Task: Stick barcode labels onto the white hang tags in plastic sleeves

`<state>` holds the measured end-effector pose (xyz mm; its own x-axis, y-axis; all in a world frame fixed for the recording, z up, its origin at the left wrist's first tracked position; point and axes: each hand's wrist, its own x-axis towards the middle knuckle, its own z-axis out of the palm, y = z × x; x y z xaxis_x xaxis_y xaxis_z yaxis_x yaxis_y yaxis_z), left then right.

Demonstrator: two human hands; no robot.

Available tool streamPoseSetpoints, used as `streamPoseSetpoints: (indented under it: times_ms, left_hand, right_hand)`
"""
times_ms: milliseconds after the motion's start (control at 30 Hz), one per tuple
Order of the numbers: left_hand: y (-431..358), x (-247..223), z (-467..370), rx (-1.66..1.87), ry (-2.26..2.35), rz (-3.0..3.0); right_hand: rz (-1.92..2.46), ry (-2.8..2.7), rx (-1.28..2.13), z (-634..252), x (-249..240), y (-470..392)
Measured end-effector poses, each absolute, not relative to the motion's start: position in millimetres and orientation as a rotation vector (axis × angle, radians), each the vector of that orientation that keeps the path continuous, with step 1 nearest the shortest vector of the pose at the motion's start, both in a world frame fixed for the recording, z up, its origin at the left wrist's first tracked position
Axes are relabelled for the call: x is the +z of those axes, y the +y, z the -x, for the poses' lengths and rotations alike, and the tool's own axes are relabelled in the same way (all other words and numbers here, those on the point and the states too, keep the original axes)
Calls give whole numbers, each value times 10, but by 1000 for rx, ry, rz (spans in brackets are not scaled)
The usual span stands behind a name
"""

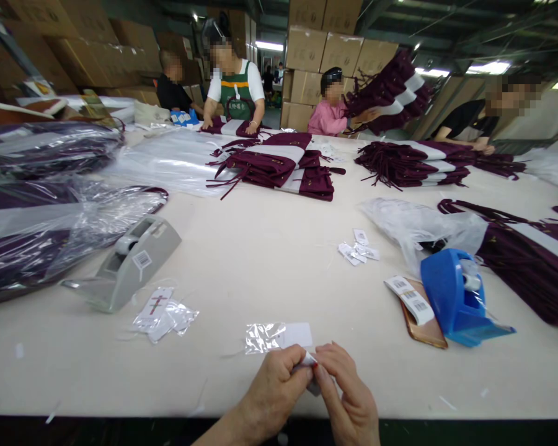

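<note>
Near the front edge of the table, my left hand [274, 387] pinches a small white tag [309, 359] between thumb and forefinger. My right hand [346, 390] meets it from the right, thumb and fingertips closed on the same tag, with a small red spot at the thumb tip. Most of the tag is hidden by the fingers. Just beyond my hands lies a clear plastic sleeve [265, 337] with a white card [297, 334]. To the left is a small pile of tags in clear sleeves [167, 316].
A grey tape dispenser [142, 266] stands left. A blue tape dispenser [451, 303] stands right, beside a phone [428, 328] bearing barcode stickers [409, 298]. Maroon bags [279, 161] are stacked farther back. Plastic-wrapped bags [32, 241] lie left. Several people work across the table.
</note>
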<state>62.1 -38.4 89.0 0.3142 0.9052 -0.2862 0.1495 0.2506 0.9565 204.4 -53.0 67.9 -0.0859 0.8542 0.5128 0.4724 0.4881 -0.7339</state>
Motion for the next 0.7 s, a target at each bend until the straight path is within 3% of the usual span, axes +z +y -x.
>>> streamPoseSetpoints:
  times_ms: [233, 333, 500, 700]
  left_hand:
    - [-368, 912, -660, 689, 1124, -1303]
    - [-288, 871, -732, 711, 1094, -1299]
    - [-54, 731, -881, 723, 1157, -1291]
    - [-88, 920, -824, 867, 1286, -1403]
  right_hand:
    - [1375, -1351, 906, -2078, 642, -551]
    - [1433, -1267, 589, -2210, 652, -462]
    - [1145, -1599, -111, -2546, 784, -289]
    - [1055, -1913, -402, -2647, 947, -282]
